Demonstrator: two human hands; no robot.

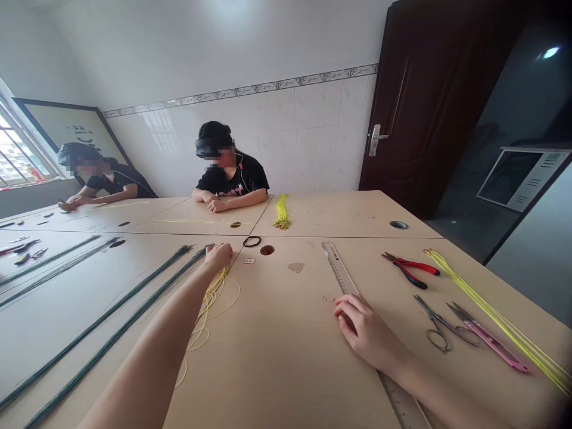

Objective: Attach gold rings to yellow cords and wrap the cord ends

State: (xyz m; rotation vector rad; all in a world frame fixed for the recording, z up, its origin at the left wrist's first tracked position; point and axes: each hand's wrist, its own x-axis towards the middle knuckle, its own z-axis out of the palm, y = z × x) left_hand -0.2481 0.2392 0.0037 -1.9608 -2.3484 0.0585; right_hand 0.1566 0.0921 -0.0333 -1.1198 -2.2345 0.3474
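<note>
The right hand [357, 325] lies over the middle of the clear ruler [339, 268], fingers bent on it, the ruler showing beyond and behind. The left hand [218, 255] is curled at the dark cords' far end [203, 253], its grip unclear, beside loose yellow cord [214, 292].

Our right hand [369, 330] covers part of the ruler [338, 269], whose near end leaves the bottom edge. Left of the ruler, our left hand's [218, 255] fingertips are hidden and the small label [249, 261] is unreadable; right of it, yellow cords [485, 301] run out of view.
</note>
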